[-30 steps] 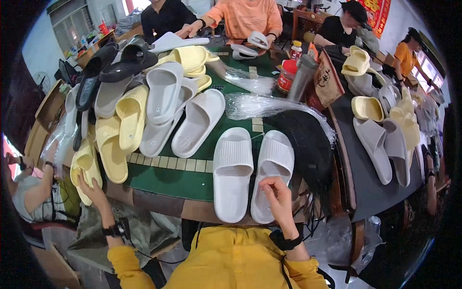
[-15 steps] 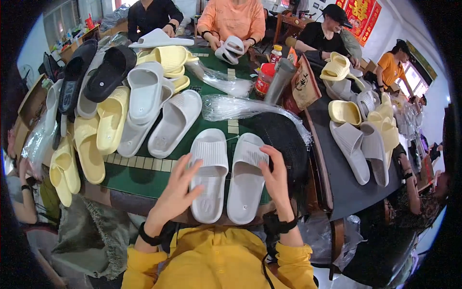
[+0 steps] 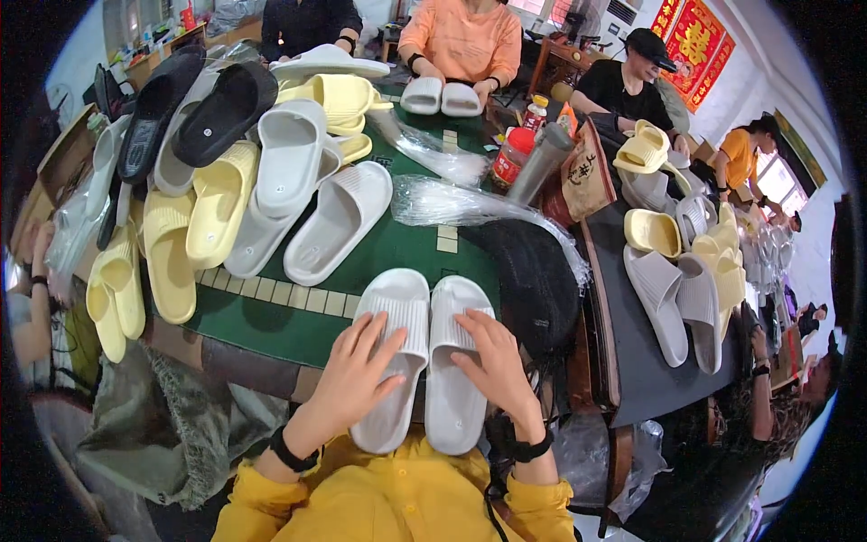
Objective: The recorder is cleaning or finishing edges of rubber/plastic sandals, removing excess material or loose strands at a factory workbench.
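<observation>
A pair of light grey slide slippers lies side by side at the table's near edge, toes pointing away from me, heels over my yellow shirt. My left hand (image 3: 350, 381) rests with spread fingers on the ribbed strap of the left slipper (image 3: 397, 296). On the right slipper (image 3: 458, 414), my right hand (image 3: 498, 369) lies across the strap, its fingers stretched apart. Neither hand is closed round anything. Farther up the green table (image 3: 271, 330), loose grey slippers (image 3: 339, 221) and yellow slippers (image 3: 224, 203) are heaped to the left with a black slipper (image 3: 226, 113).
Clear plastic bags (image 3: 470, 203) lie mid-table. A red-lidded jar (image 3: 513, 158), a grey flask (image 3: 540, 163) and a dark mesh cap (image 3: 537, 285) are to the right. More slippers cover a dark side table (image 3: 632, 388). Across from me, a person in orange (image 3: 465, 41) handles two grey slippers.
The grey pair has come nearer to me and closer together, with my hands now on the straps. The person opposite has turned their slippers side by side. My view has shifted slightly.
</observation>
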The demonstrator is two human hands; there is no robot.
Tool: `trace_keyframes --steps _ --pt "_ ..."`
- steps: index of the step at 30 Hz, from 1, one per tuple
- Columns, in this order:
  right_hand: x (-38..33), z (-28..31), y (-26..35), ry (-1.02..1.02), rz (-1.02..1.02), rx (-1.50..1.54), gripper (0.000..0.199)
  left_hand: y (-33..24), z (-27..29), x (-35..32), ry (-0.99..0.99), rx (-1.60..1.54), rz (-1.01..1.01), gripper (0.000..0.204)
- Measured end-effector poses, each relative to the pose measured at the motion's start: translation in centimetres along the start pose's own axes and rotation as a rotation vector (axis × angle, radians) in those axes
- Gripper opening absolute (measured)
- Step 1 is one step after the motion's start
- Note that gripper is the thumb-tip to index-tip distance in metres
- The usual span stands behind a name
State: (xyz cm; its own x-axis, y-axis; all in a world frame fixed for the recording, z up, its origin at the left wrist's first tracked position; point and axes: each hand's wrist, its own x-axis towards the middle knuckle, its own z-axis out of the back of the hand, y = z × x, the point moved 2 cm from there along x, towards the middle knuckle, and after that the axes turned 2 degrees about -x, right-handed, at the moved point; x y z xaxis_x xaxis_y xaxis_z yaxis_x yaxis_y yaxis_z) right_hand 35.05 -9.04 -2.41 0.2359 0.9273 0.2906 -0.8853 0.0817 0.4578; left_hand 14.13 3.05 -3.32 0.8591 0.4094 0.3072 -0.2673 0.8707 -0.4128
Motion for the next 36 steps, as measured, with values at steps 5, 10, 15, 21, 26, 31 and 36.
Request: trace_keyframes --steps 5,10,15,21,26,31,36 --pt "-0.9 1.3 1.9 0.076 0.037 -0.043 0.052 -1.1 1.7 -1.8 -0.011 -0.020 -0.015 0.061" --pt "1.7 3.3 1.0 0.222 0.014 -0.008 0.040 0.2 3.9 1.0 0.027 -0.081 -0.041 0.046" --pt "5.6 3.2 0.7 0.298 -0.060 0.028 0.037 1.4 3.9 6.8 0.148 -0.047 -0.140 0.031" --pt "7.9 -2.0 0.6 0.128 -0.202 -0.218 0.023 3.0 -1.6 9.7 0.232 0.002 0.050 0.021" --pt "7.8 -4.1 0.3 -0.007 -0.228 0.035 0.016 3.5 -2.9 8.8 0.078 -0.217 0.072 0.025" --pt "7.7 -3.6 0.7 -0.049 -0.167 0.188 0.016 4.9 -2.6 8.9 0.140 -0.662 0.207 0.032" --pt "7.3 -3.2 0.9 -0.054 -0.076 0.207 0.016 4.4 -3.1 7.2 0.154 -0.396 0.016 0.034"
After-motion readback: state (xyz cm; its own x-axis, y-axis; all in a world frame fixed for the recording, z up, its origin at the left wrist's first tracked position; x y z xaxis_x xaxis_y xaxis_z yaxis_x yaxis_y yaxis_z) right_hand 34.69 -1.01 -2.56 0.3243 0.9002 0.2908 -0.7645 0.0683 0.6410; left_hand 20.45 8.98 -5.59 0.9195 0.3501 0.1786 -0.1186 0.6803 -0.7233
